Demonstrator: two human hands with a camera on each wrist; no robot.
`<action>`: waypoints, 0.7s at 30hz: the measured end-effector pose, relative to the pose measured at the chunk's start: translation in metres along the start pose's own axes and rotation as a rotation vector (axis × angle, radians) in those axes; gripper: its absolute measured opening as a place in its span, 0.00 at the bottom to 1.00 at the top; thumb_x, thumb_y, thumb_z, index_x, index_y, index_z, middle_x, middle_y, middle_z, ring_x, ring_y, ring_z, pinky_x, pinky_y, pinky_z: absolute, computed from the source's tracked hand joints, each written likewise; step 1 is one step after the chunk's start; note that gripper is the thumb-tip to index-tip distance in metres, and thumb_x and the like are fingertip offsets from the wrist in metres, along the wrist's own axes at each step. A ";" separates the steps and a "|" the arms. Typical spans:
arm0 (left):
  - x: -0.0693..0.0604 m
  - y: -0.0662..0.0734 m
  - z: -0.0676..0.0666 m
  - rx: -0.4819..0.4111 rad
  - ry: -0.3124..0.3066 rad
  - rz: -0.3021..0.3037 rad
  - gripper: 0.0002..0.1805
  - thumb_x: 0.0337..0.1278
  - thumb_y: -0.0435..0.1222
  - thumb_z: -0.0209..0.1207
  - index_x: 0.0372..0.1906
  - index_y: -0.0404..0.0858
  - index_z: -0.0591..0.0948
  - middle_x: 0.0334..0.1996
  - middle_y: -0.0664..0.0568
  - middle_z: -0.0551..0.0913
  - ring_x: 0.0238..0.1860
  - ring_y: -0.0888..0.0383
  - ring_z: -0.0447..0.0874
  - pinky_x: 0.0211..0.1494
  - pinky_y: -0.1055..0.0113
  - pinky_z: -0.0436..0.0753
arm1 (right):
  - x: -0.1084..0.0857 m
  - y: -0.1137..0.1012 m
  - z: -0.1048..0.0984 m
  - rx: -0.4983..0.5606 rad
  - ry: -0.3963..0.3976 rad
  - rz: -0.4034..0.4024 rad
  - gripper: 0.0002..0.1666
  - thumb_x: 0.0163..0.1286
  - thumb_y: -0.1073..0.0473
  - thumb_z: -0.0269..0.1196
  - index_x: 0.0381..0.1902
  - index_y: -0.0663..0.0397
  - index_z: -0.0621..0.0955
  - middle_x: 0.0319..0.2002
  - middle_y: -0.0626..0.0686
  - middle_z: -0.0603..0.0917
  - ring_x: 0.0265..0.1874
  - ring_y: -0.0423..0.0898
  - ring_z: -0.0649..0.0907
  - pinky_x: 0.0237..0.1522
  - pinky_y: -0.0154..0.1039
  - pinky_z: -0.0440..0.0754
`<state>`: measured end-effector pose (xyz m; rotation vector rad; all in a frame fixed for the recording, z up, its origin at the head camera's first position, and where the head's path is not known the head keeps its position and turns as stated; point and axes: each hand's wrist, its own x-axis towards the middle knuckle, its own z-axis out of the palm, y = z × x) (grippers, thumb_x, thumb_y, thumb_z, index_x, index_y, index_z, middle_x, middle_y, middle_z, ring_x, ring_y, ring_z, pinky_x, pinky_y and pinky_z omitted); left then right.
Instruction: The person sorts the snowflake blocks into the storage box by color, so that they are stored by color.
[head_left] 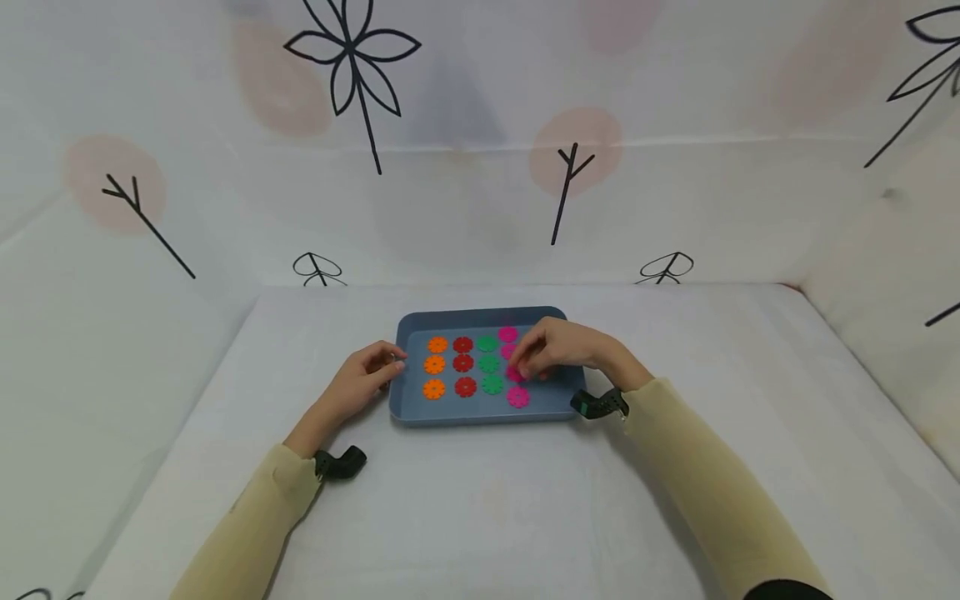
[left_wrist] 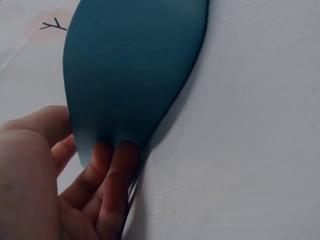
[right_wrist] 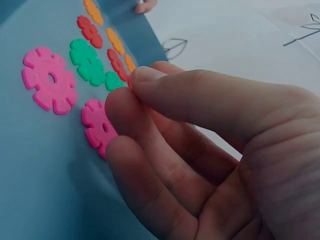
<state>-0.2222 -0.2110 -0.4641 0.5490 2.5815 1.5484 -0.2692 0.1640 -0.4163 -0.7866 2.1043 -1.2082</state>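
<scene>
A blue-grey tray (head_left: 480, 419) holds rows of notched plastic discs with centre holes. From left to right they are orange discs (head_left: 434, 364), red discs (head_left: 462, 362), green discs (head_left: 489, 364) and pink discs (head_left: 518, 397). My left hand (head_left: 360, 379) grips the tray's left end, its fingertips pressed on the outer wall (left_wrist: 132, 65). Over the pink column is my right hand (head_left: 558, 346), fingers loosely bent and thumb near the index finger. No disc shows between its fingertips. One pink disc (right_wrist: 97, 125) lies partly hidden just beyond those fingertips.
A white cloth (head_left: 480, 508) covers the table under the tray. Behind it rises a white backdrop (head_left: 465, 208) printed with leaves and twigs. Dark wrist straps (head_left: 341, 463) sit at both sleeve ends.
</scene>
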 end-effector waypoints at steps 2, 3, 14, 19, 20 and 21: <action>-0.002 0.001 -0.001 0.000 0.007 -0.013 0.12 0.71 0.40 0.59 0.52 0.40 0.80 0.33 0.47 0.77 0.30 0.51 0.75 0.29 0.66 0.74 | 0.002 -0.001 0.001 0.002 -0.001 -0.008 0.13 0.62 0.64 0.70 0.45 0.62 0.87 0.37 0.57 0.88 0.34 0.49 0.85 0.37 0.43 0.84; -0.003 0.000 -0.002 -0.001 0.008 -0.019 0.12 0.71 0.40 0.59 0.52 0.40 0.80 0.33 0.47 0.77 0.30 0.52 0.75 0.30 0.66 0.74 | 0.003 0.000 0.001 0.003 -0.001 -0.012 0.13 0.62 0.64 0.70 0.45 0.63 0.87 0.37 0.57 0.88 0.34 0.49 0.85 0.37 0.43 0.84; -0.006 0.005 -0.010 0.017 -0.043 -0.039 0.14 0.72 0.40 0.58 0.55 0.38 0.79 0.36 0.45 0.78 0.33 0.49 0.78 0.32 0.65 0.77 | 0.005 -0.006 0.005 0.002 0.021 -0.044 0.14 0.65 0.62 0.68 0.47 0.63 0.85 0.37 0.55 0.87 0.35 0.54 0.84 0.39 0.44 0.83; -0.008 0.011 -0.020 0.042 -0.059 -0.033 0.15 0.72 0.40 0.57 0.58 0.38 0.78 0.37 0.45 0.80 0.33 0.49 0.82 0.35 0.61 0.81 | -0.001 -0.005 0.002 0.055 0.068 -0.071 0.16 0.67 0.61 0.67 0.50 0.65 0.84 0.41 0.59 0.86 0.39 0.55 0.84 0.44 0.46 0.82; -0.009 0.012 -0.022 0.054 -0.057 -0.029 0.15 0.72 0.40 0.57 0.57 0.39 0.78 0.37 0.45 0.80 0.33 0.49 0.82 0.34 0.61 0.81 | -0.003 -0.006 0.001 0.066 0.078 -0.079 0.17 0.67 0.61 0.67 0.51 0.66 0.83 0.42 0.60 0.86 0.40 0.55 0.83 0.45 0.46 0.82; -0.009 0.014 -0.024 0.069 -0.055 -0.023 0.15 0.72 0.40 0.58 0.57 0.39 0.78 0.37 0.45 0.81 0.33 0.49 0.82 0.33 0.61 0.81 | -0.006 -0.008 0.000 0.076 0.089 -0.085 0.18 0.68 0.61 0.66 0.52 0.67 0.82 0.43 0.61 0.85 0.41 0.56 0.83 0.46 0.45 0.81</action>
